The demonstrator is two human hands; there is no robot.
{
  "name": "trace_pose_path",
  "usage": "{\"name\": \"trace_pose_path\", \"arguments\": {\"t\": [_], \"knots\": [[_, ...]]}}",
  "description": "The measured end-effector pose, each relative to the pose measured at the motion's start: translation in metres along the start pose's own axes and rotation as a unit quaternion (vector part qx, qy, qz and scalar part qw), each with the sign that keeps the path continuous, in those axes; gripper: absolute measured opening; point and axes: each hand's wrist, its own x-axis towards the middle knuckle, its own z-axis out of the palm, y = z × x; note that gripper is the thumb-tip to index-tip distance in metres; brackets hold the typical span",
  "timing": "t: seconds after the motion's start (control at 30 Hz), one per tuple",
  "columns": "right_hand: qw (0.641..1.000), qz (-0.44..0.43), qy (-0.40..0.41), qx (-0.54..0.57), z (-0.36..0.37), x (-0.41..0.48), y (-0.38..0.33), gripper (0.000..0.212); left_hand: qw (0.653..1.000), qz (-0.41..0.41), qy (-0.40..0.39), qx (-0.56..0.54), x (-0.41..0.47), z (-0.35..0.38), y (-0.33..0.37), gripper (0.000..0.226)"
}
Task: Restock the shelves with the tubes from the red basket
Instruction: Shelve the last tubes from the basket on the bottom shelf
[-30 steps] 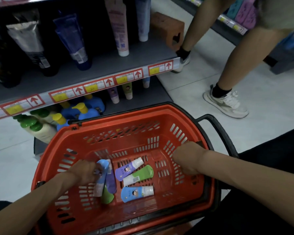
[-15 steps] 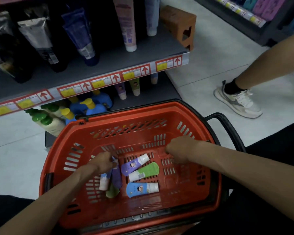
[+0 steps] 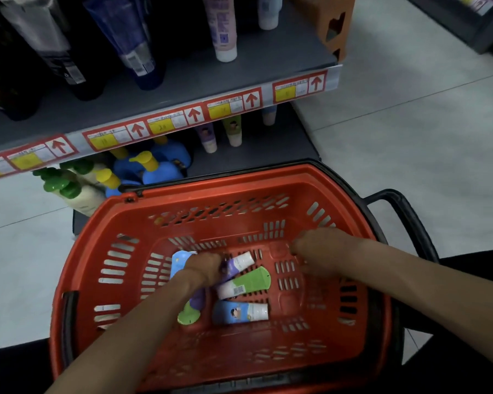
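The red basket (image 3: 310,191) stands in front of me on the floor. Several small tubes lie on its bottom: a purple one (image 3: 239,264), a green one (image 3: 248,284), a blue one (image 3: 239,312), and a purple and green pair (image 3: 190,314) half under my left wrist. My left hand (image 3: 204,270) is down among them, fingers curled round a light blue tube (image 3: 178,263) whose flat end sticks out to the left; its fingertips touch the purple tube. My right hand (image 3: 322,251) hovers inside the basket by the right wall, fingers loosely bent, holding nothing.
The bottom shelf (image 3: 282,143) behind the basket holds three small tubes (image 3: 234,132) standing on their caps, blue bottles (image 3: 165,166) and green-capped bottles (image 3: 69,186). The shelf above (image 3: 239,75) carries tall tubes and an orange brick (image 3: 330,21). A black handle (image 3: 404,211) juts right.
My left hand slid right across the tubes, carrying the light blue one. My right hand moved further inside the basket. The person walking at the right has gone from view.
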Motion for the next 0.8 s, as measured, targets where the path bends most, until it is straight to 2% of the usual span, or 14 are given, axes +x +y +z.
{"name": "trace_pose_path", "arguments": {"t": [0.2,0.37,0.47,0.53,0.67,0.8], "knots": [[1.000,-0.010,0.018,0.023,0.007,-0.002,0.005,0.031,0.998,-0.011,0.036,0.040,0.014,0.016,0.007,0.042],[1.000,-0.023,0.017,-0.006,0.004,-0.003,0.004,0.030,1.000,0.004,-0.005,0.012,0.015,0.020,0.005,0.039],[0.994,-0.051,0.061,-0.071,0.001,-0.003,-0.001,0.027,1.000,0.022,0.003,0.000,0.008,0.008,-0.001,0.038],[0.991,-0.054,0.096,-0.077,-0.001,-0.002,-0.001,0.026,0.999,0.020,0.030,0.011,-0.002,-0.008,-0.004,0.037],[0.986,-0.023,0.156,0.060,-0.017,-0.002,-0.004,0.028,0.993,0.046,0.102,0.035,-0.044,-0.063,-0.004,0.027],[0.951,-0.036,0.247,0.185,-0.043,-0.007,-0.021,0.046,0.973,0.097,0.208,-0.017,-0.102,-0.120,-0.005,0.034]]}}
